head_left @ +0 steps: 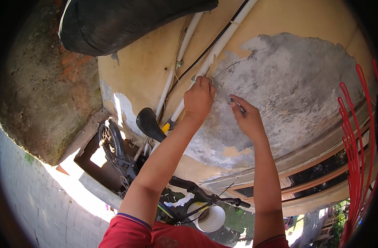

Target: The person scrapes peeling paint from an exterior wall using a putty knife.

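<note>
My left hand is closed, knuckles up, against the wall beside a white pipe. Its fingertips are turned away, so what they pinch, if anything, is hidden. A little to the right, my right hand grips a small silver-and-dark hand tool between thumb and fingers, its metal end pointing toward the left hand. The exact kind of tool is too small to tell. Behind both hands, a grey patch of bare plaster shows where the yellow paint has peeled. A thin black cable runs alongside the pipe.
A second white pipe runs to the left. Below stand a bicycle with a black saddle and handlebar, and a white bucket. Red plastic-coated loops hang at right. A large black padded object juts in above.
</note>
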Action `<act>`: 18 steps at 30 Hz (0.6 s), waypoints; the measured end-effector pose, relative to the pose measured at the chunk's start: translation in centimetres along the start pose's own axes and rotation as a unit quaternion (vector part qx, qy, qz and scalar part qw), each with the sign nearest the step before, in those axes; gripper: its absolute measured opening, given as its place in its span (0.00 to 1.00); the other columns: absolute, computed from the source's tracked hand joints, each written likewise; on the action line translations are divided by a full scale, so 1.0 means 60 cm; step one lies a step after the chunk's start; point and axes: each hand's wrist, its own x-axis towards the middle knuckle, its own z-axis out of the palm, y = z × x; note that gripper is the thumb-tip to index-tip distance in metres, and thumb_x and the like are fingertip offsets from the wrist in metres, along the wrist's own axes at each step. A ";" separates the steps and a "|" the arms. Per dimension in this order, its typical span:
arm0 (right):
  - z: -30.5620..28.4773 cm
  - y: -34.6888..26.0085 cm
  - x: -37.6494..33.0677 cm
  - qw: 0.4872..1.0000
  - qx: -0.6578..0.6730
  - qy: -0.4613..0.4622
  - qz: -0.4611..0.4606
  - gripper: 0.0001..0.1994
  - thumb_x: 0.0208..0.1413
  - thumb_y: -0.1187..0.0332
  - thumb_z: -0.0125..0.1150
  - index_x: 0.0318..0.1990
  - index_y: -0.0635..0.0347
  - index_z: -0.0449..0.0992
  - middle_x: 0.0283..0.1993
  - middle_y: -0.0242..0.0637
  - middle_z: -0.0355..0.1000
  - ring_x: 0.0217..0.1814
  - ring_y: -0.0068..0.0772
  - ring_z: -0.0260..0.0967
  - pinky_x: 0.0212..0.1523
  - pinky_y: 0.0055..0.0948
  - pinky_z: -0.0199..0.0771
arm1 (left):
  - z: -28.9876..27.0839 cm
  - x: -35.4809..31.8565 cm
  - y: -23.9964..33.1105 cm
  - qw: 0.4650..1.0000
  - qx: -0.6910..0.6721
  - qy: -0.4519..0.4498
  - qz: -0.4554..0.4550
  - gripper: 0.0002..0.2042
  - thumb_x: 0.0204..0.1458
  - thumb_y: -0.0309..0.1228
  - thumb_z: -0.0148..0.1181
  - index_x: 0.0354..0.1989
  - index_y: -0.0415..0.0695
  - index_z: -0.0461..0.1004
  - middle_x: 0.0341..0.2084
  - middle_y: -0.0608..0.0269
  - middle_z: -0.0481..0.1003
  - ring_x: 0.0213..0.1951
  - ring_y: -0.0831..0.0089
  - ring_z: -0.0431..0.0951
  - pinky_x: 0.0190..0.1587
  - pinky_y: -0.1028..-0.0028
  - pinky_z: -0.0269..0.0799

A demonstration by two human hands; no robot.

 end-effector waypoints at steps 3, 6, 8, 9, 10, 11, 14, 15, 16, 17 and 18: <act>0.011 -0.010 -0.021 0.999 0.002 -0.020 0.048 0.18 0.63 0.58 0.56 0.59 0.51 0.75 0.45 0.48 0.79 0.41 0.34 0.77 0.44 0.29 0.74 | -0.007 -0.010 -0.007 1.000 -0.003 0.027 0.006 0.06 0.51 0.28 0.60 0.33 0.41 0.70 0.29 0.57 0.73 0.26 0.57 0.78 0.26 0.63 0.74; 0.012 0.026 -0.047 0.999 0.007 -0.014 0.048 0.19 0.63 0.58 0.56 0.59 0.51 0.74 0.47 0.48 0.78 0.44 0.34 0.77 0.44 0.28 0.73 | -0.017 -0.032 -0.010 0.995 -0.064 0.072 -0.009 0.06 0.50 0.26 0.61 0.33 0.40 0.71 0.27 0.57 0.73 0.24 0.59 0.78 0.25 0.65 0.73; 0.021 0.054 -0.053 0.999 0.023 -0.003 0.034 0.19 0.63 0.58 0.56 0.59 0.51 0.74 0.48 0.48 0.78 0.44 0.35 0.77 0.44 0.28 0.73 | -0.030 -0.055 -0.020 0.990 -0.109 0.088 -0.034 0.06 0.49 0.24 0.63 0.33 0.39 0.71 0.27 0.56 0.73 0.23 0.60 0.77 0.24 0.66 0.72; 0.024 0.064 -0.054 0.999 0.033 0.000 0.032 0.19 0.63 0.58 0.56 0.59 0.51 0.75 0.48 0.48 0.78 0.43 0.35 0.78 0.44 0.29 0.74 | -0.036 -0.067 -0.029 0.987 -0.125 0.091 -0.050 0.07 0.49 0.23 0.63 0.33 0.39 0.71 0.27 0.56 0.73 0.23 0.60 0.77 0.24 0.67 0.71; 0.028 0.071 -0.057 0.998 0.046 0.001 0.031 0.19 0.63 0.58 0.56 0.58 0.51 0.75 0.49 0.48 0.78 0.43 0.35 0.78 0.44 0.29 0.74 | -0.045 -0.082 -0.038 0.984 -0.138 0.092 -0.067 0.07 0.48 0.22 0.63 0.33 0.38 0.71 0.27 0.55 0.74 0.22 0.60 0.77 0.23 0.67 0.71; 0.031 0.067 -0.058 0.998 0.043 -0.001 0.038 0.19 0.63 0.58 0.56 0.58 0.52 0.75 0.49 0.48 0.78 0.43 0.36 0.78 0.44 0.29 0.74 | -0.053 -0.099 -0.047 0.983 -0.138 0.084 -0.083 0.07 0.49 0.22 0.63 0.33 0.37 0.71 0.27 0.54 0.74 0.22 0.60 0.77 0.24 0.68 0.71; 0.044 0.056 -0.061 0.998 0.038 -0.009 0.052 0.19 0.63 0.58 0.56 0.58 0.52 0.75 0.49 0.48 0.78 0.42 0.38 0.78 0.44 0.30 0.74 | -0.078 -0.154 -0.075 0.977 -0.151 0.083 -0.125 0.07 0.52 0.23 0.62 0.33 0.35 0.70 0.29 0.52 0.76 0.24 0.62 0.77 0.25 0.71 0.71; 0.050 0.060 -0.060 0.998 0.038 -0.010 0.052 0.19 0.63 0.58 0.56 0.58 0.52 0.75 0.49 0.48 0.78 0.42 0.39 0.78 0.44 0.30 0.74 | -0.085 -0.168 -0.087 0.972 -0.166 0.096 -0.132 0.07 0.53 0.23 0.62 0.33 0.35 0.70 0.29 0.52 0.76 0.24 0.64 0.78 0.26 0.72 0.71; 0.055 0.066 -0.062 0.998 0.038 -0.012 0.054 0.19 0.63 0.58 0.56 0.58 0.52 0.75 0.49 0.48 0.78 0.41 0.39 0.78 0.44 0.31 0.74 | -0.096 -0.179 -0.089 0.967 -0.182 0.108 -0.141 0.07 0.54 0.24 0.62 0.33 0.34 0.70 0.30 0.52 0.77 0.25 0.66 0.78 0.28 0.73 0.72; 0.059 0.070 -0.065 0.998 0.034 -0.009 0.047 0.18 0.63 0.58 0.56 0.58 0.51 0.75 0.48 0.49 0.78 0.41 0.41 0.78 0.43 0.31 0.74 | -0.108 -0.190 -0.091 0.960 -0.194 0.115 -0.164 0.07 0.55 0.24 0.61 0.33 0.34 0.70 0.29 0.53 0.77 0.26 0.68 0.78 0.29 0.74 0.72; 0.062 0.073 -0.068 0.999 0.030 -0.006 0.040 0.18 0.62 0.58 0.57 0.58 0.51 0.75 0.47 0.49 0.78 0.40 0.42 0.78 0.43 0.32 0.74 | -0.122 -0.201 -0.092 0.953 -0.206 0.123 -0.186 0.07 0.55 0.24 0.61 0.33 0.34 0.70 0.29 0.54 0.77 0.27 0.71 0.78 0.30 0.74 0.73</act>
